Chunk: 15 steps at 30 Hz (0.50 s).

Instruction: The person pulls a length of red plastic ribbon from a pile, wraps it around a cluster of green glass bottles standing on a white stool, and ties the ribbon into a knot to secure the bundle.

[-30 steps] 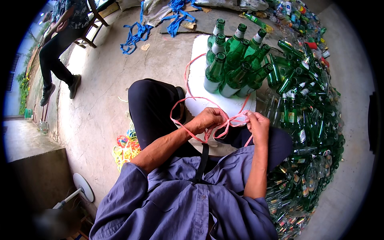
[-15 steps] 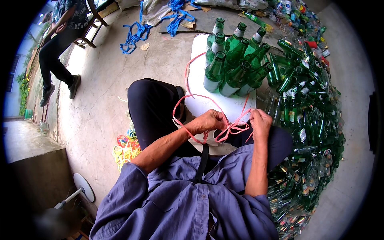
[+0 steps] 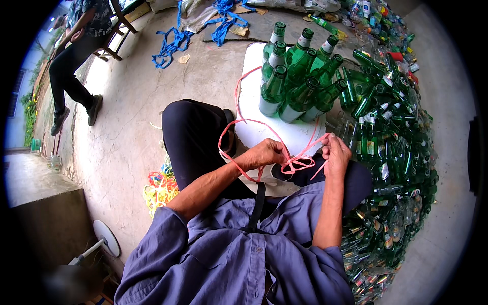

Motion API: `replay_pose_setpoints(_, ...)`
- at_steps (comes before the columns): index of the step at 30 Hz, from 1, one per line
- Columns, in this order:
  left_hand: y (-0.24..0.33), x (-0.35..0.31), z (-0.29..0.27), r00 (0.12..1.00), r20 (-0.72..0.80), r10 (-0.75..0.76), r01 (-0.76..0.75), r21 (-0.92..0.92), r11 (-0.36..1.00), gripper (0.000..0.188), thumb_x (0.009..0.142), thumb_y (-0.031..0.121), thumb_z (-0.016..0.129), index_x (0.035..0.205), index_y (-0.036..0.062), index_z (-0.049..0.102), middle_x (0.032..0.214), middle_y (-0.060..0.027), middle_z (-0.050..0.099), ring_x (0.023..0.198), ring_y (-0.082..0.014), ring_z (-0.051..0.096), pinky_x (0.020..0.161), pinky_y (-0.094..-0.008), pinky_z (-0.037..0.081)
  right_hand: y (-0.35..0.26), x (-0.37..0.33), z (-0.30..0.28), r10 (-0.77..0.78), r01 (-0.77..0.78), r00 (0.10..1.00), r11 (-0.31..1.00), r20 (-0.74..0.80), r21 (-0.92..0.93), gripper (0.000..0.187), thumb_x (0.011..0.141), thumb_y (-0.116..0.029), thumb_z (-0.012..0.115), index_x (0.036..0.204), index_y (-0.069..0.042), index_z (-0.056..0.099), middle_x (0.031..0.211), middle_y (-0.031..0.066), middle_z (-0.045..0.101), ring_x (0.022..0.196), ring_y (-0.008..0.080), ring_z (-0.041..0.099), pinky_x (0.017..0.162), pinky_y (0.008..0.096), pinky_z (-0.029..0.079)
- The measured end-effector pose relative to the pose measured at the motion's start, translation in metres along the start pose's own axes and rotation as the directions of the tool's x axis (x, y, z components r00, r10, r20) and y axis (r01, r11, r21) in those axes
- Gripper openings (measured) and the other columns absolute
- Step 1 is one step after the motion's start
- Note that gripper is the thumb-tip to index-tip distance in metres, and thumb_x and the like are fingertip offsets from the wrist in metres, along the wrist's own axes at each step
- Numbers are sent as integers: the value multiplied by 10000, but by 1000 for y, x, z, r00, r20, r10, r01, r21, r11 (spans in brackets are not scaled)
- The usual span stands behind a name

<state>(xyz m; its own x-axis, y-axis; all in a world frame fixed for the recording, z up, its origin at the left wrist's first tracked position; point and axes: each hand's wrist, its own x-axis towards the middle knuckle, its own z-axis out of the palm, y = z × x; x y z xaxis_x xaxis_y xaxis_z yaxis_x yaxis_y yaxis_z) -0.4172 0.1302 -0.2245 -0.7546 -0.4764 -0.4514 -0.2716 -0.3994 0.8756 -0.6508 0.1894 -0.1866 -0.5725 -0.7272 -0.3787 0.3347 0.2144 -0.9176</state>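
Observation:
A pink plastic strap (image 3: pixel 299 161) runs in loops and a loose knot between my hands, above my crossed legs. My left hand (image 3: pixel 270 153) is closed in a pinch on the strap, beside the knot. Further right, my right hand (image 3: pixel 335 155) pinches another stretch of it, with a short end hanging below. One length of the strap curves over the left side of a white board (image 3: pixel 259 133) and toward the bottles. On that board several green glass bottles (image 3: pixel 300 96) stand upright in a tight group; their bases are partly hidden by one another.
A large heap of green bottles (image 3: pixel 391 147) lies along my right side. Yellow and red straps (image 3: pixel 160 190) lie by my left knee, blue straps (image 3: pixel 173 46) farther off. At the far left a person (image 3: pixel 76 61) sits on a wooden chair (image 3: pixel 116 33). A round white disc (image 3: pixel 105 238) stands lower left.
My right hand has moved slightly right, drawing its stretch of strap outward. The loops by the knot look smaller. My left hand stays nearly in place, and the bottles have not moved.

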Motion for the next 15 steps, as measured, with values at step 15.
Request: replay_pose_setpoints(15, 6, -3, 5, 1000, 20, 9, -8, -52, 999, 111, 892, 109, 685, 974, 55, 737, 774, 27, 682, 592, -37, 535, 501, -208, 413, 3, 0, 0, 42, -46, 997, 997, 67, 62, 241, 972, -203, 608, 1050, 18, 663, 865, 82, 689, 577, 88, 567, 451, 187, 390)
